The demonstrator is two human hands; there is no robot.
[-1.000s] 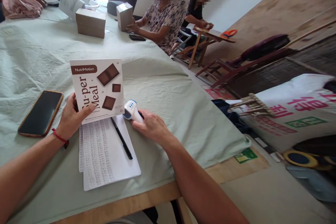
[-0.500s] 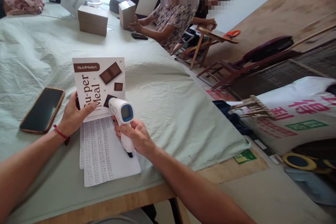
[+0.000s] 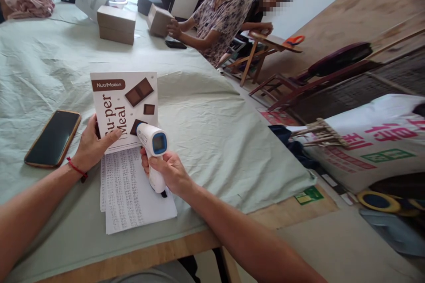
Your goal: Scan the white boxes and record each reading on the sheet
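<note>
My left hand point(image 3: 96, 141) grips the lower left corner of a white and brown NutriMotion box point(image 3: 109, 84), its thumb across the printed front. Chocolate pieces are pictured on that face. In my right hand point(image 3: 169, 170) is a white and blue infrared thermometer point(image 3: 148, 132), fingers wrapped round its handle. Its nose is at the box's lower right part, and whether they touch I cannot tell. Its small screen faces me. Under both lie printed sheets of paper point(image 3: 124, 199) covered in columns of small marks. Left of my left hand rests a smartphone point(image 3: 53, 137) with a dark screen.
A pale green cloth point(image 3: 206, 132) covers the table, whose wooden edge point(image 3: 159, 252) shows in front. Farther back stands a brown carton point(image 3: 116, 26). Across the table a person point(image 3: 219, 17) holds another carton point(image 3: 159, 20). Chairs and a large printed sack point(image 3: 372, 141) are at the right.
The person across the table has tilted the carton they hold. My hands, the NutriMotion box and the thermometer stay nearly as they were.
</note>
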